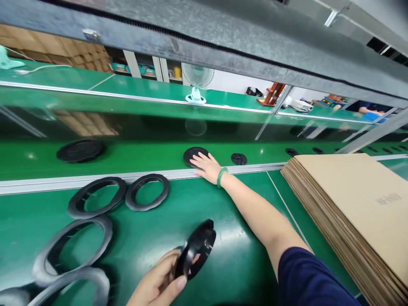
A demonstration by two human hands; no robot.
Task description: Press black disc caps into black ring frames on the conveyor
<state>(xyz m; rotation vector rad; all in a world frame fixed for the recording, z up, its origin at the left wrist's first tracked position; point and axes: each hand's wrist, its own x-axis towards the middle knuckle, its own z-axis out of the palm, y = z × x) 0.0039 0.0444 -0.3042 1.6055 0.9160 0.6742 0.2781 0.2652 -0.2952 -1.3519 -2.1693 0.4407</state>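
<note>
The right hand (208, 168) lies flat, fingers spread, on a black disc (195, 156) riding the belt (143, 155) just past the table's (223, 221) far edge, gripping nothing yet. The left hand (159, 282), near the table's near edge, is curled round a second disc (197, 250), held tilted on its rim. Black rings (146, 192) lie across the table's left side; a cardboard stack (357, 204) fills the right. The flat-pressed disc could slide away if the belt drags it, and the tilted one looks loosely pinched and might drop.
</note>
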